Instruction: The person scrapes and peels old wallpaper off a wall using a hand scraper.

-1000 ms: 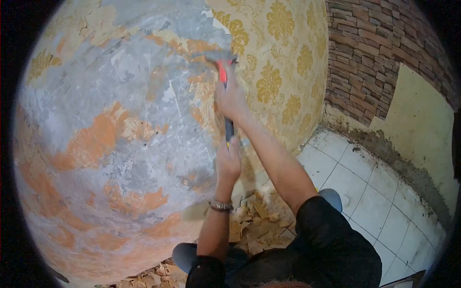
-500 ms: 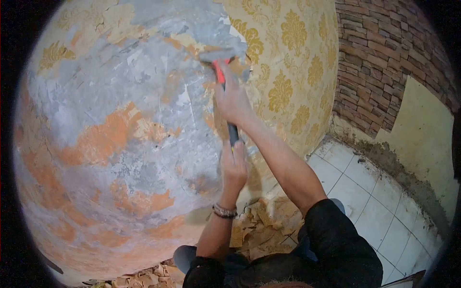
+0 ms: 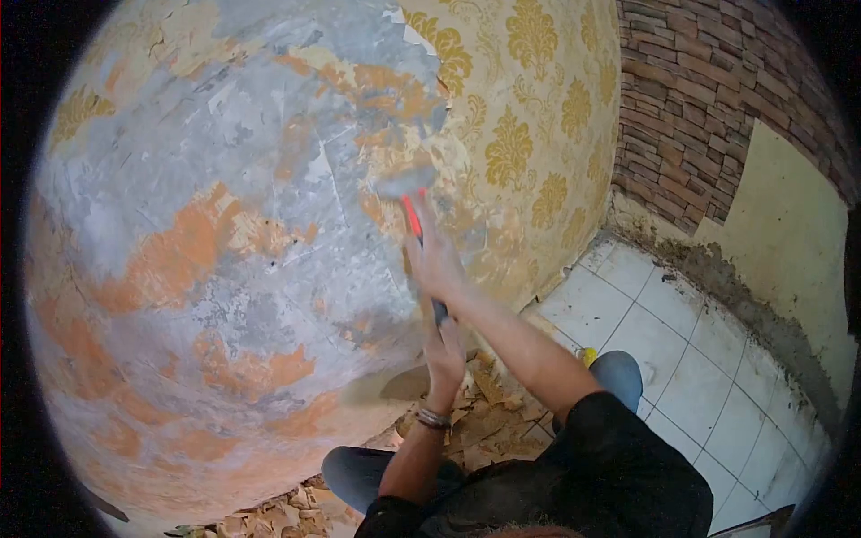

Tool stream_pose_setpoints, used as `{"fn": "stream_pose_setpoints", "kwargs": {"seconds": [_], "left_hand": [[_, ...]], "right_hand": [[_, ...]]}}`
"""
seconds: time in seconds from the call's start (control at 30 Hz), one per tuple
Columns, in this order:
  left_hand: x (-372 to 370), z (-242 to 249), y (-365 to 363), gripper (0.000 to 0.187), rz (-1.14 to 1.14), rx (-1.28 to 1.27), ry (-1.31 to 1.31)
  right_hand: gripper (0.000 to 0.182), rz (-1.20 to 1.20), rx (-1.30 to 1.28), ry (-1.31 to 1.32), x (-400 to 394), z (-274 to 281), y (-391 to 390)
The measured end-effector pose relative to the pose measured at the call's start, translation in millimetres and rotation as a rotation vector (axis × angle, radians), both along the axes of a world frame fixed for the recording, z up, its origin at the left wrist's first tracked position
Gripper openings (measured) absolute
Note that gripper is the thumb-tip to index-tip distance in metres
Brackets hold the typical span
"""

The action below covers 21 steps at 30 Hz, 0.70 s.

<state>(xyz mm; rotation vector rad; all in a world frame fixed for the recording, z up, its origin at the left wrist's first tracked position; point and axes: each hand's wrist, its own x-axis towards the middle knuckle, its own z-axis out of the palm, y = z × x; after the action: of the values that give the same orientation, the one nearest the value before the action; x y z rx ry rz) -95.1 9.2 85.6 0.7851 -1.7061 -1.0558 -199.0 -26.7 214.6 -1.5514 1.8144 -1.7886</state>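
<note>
A long-handled scraper (image 3: 412, 213) with a wide grey blade and a red and black handle is against the wall, its blade blurred by motion. My right hand (image 3: 436, 267) is wrapped round the handle below the red part. Lower down, my left hand (image 3: 445, 355) grips the handle's black end, most of which its fingers hide. Around the blade the wall (image 3: 260, 134) shows grey and orange patches with pale scraps. Just right of it, yellow wallpaper (image 3: 513, 143) with a gold floral pattern still covers the surface, its upper left edge torn and lifting.
Torn wallpaper pieces (image 3: 498, 417) lie on the floor below my hands, and more scraps (image 3: 287, 518) lie along the wall's foot. White floor tiles (image 3: 668, 359) extend to the right. Behind them stands a wall with brick-patterned covering (image 3: 691, 99). A small yellow thing (image 3: 587, 355) is by my knee.
Both hands and the scraper have moved down the wall, with the blade now well below the torn wallpaper edge. The camera view has shifted slightly, and more of my knees shows.
</note>
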Motion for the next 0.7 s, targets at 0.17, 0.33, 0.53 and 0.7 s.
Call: {"fn": "stream_pose_setpoints", "kwargs": {"seconds": [0.17,0.33,0.53,0.7], "left_hand": [[21.4,-69.0,28.3,0.027,-0.035,0.234,0.095],[14.6,-79.3,24.4,0.03,0.065,0.148,0.064],[19.0,-50.6,13.8,0.035,0.091,-0.08,-0.01],[39.6,-67.0,-16.2,0.038,0.113,-0.086,-0.134]], "right_hand": [[0.067,0.099,0.04,-0.017,25.6,-59.8,12.5],[0.067,0.087,0.03,0.006,21.7,-63.6,7.1],[0.066,0.073,-0.033,-0.015,27.1,-76.4,-7.6],[0.064,0.076,-0.139,-0.046,33.6,-83.2,-21.5]]}}
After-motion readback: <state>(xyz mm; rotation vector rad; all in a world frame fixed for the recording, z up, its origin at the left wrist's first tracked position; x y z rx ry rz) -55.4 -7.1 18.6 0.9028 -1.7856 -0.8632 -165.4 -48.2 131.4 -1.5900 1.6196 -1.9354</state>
